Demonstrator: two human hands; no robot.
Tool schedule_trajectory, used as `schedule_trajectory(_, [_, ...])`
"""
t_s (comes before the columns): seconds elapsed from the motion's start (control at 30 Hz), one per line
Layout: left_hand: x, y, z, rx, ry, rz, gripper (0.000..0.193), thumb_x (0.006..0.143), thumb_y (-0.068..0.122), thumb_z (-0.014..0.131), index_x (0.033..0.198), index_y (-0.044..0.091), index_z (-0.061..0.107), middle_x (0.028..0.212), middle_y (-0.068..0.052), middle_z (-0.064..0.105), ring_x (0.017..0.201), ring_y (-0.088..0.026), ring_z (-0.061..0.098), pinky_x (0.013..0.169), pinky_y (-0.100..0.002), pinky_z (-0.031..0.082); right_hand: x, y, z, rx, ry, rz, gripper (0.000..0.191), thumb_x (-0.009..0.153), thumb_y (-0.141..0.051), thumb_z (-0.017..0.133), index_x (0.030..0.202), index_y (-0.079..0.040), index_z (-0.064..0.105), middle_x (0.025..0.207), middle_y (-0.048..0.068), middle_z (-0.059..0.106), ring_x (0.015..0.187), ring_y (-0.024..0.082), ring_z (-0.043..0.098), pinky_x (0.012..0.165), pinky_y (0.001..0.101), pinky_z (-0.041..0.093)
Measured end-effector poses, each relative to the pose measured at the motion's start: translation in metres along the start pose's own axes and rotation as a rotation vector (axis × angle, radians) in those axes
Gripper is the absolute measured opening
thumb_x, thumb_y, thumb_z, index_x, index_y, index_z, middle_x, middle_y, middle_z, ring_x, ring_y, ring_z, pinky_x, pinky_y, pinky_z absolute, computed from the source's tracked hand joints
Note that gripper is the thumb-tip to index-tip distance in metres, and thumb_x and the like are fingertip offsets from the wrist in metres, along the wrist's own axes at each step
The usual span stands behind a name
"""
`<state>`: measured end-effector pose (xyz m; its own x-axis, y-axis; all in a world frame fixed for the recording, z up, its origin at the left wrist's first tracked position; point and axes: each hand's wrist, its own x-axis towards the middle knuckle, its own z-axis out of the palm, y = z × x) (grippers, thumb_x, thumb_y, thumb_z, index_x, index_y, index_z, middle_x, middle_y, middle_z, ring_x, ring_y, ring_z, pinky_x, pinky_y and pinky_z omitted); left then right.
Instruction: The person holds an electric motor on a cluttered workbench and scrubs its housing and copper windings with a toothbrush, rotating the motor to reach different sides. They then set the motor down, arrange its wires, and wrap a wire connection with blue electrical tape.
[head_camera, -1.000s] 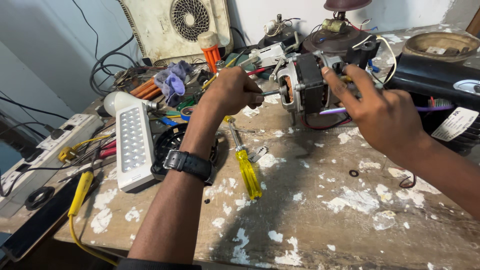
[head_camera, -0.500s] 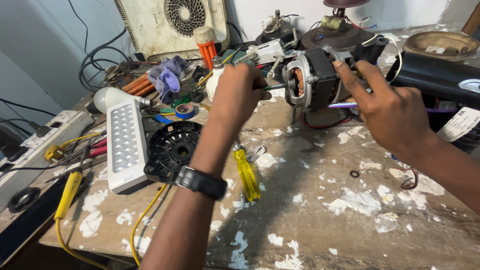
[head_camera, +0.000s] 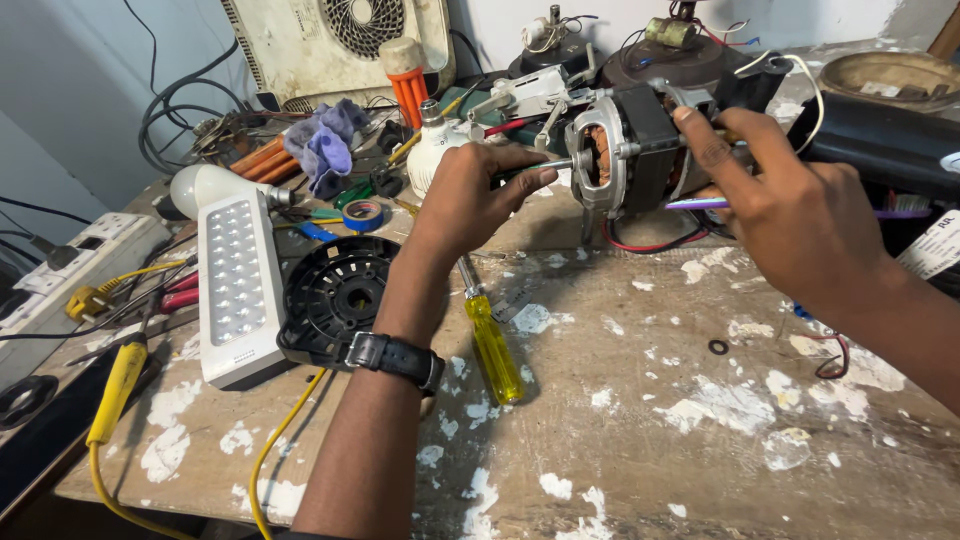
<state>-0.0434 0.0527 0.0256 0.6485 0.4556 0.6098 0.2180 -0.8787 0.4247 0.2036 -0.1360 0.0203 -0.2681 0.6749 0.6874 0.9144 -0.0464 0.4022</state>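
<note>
Paint-flecked and scarred, the wooden workbench (head_camera: 640, 440) carries a crowd of repair clutter under a pale wall. At the back leans a cream fan housing with a round grille (head_camera: 340, 40), cut off by the top edge. Near the right edge, a white label (head_camera: 935, 245) with print too small to read is stuck on a black cylinder (head_camera: 880, 140), and both are cut off by the frame. The left hand (head_camera: 470, 200) is closed around the shaft end of the electric motor (head_camera: 630, 150), which is held tilted above the rear of the bench; what exactly the fingers pinch there is hard to make out. The right hand (head_camera: 790, 220) grips the motor's far side, fingers curled over its dark body and hiding its rear. A yellow-handled screwdriver (head_camera: 490, 340) lies on the bench below the left wrist, its tip hidden behind the arm. Left of it sit a black round plastic cover (head_camera: 335, 300) and a white LED lamp panel (head_camera: 235, 285). A blue tape roll (head_camera: 362, 215) lies behind them, with a purple cloth (head_camera: 325, 150) farther back.
</note>
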Motion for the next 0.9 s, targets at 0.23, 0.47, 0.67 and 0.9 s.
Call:
schedule_trajectory(0.23, [-0.008,0.008,0.003,0.103,0.151,0.068,0.03,0.093,0.035,0.076,0.107,0.009,0.08,0.086,-0.013,0.077,0.069,-0.029,0.073,0.065,-0.038,0.056,0.008,0.0,-0.011,0.06,-0.079,0.032,0.084,0.075,-0.015,0.085,0.154,-0.013,0.054,0.131,0.022,0.064,0.071,0.025,0.073,0.061,0.0318,0.064])
schedule_trajectory(0.47, [-0.004,0.019,0.006,0.132,0.099,-0.072,0.032,0.091,0.039,0.076,0.107,0.013,0.081,0.077,-0.012,0.077,0.062,-0.027,0.072,0.061,-0.039,0.054,0.011,0.01,-0.035,0.356,-0.003,0.189,0.047,0.093,-0.013,0.076,0.138,-0.011,0.063,0.128,0.016,0.068,0.086,0.023,0.074,0.068,0.0291,0.063])
schedule_trajectory(0.67, [-0.005,0.018,0.005,0.103,0.116,-0.011,0.03,0.091,0.038,0.076,0.105,0.012,0.081,0.079,-0.01,0.077,0.063,-0.024,0.073,0.06,-0.038,0.054,0.02,0.022,-0.032,0.753,0.303,0.336,0.039,0.094,-0.015,0.075,0.132,-0.01,0.066,0.122,0.015,0.07,0.088,0.022,0.074,0.07,0.0298,0.063])
schedule_trajectory(0.9, [-0.008,0.025,0.004,0.114,0.12,-0.079,0.031,0.09,0.04,0.076,0.106,0.015,0.081,0.067,-0.01,0.073,0.058,-0.025,0.07,0.056,-0.039,0.051,0.011,0.031,-0.016,0.946,0.38,0.235,0.03,0.096,-0.017,0.074,0.125,-0.008,0.069,0.115,0.014,0.073,0.09,0.021,0.074,0.072,0.0306,0.062])
